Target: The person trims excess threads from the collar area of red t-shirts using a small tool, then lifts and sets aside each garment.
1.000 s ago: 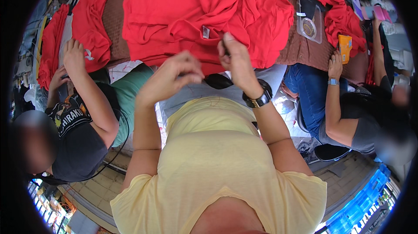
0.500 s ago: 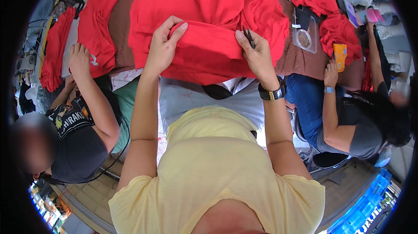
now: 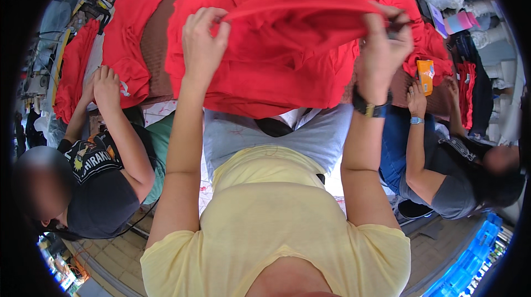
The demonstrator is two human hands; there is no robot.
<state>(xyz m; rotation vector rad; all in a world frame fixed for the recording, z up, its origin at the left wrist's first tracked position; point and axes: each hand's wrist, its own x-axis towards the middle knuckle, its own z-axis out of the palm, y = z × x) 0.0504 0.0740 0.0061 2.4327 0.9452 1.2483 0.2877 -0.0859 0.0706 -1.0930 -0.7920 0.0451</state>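
Brown table [image 3: 157,48] across the top of the view, heaped with red cloth; paved floor [image 3: 110,253] below, blue crates [image 3: 475,253] at 4 o'clock.

Left hand [image 3: 202,42], at 11 o'clock, raised, fingers curled and pinching the upper edge of a red garment [image 3: 276,59]. Right hand [image 3: 384,48], at 1 o'clock, closed on the same edge at its far end; dark watch [image 3: 370,108] on that wrist. The garment is stretched between the two hands, lifted above the table, its body hanging down toward the person's lap. Whether something small is also held in the right fingers, cannot tell.

More red pieces [image 3: 124,53] lie at 10 o'clock, just beside a co-worker's hand [image 3: 105,84] resting on the pile. That co-worker, in a black shirt, sits at 8 o'clock. A second co-worker sits at 3 o'clock, hand [image 3: 415,95] near an orange packet [image 3: 425,76] on the table edge.
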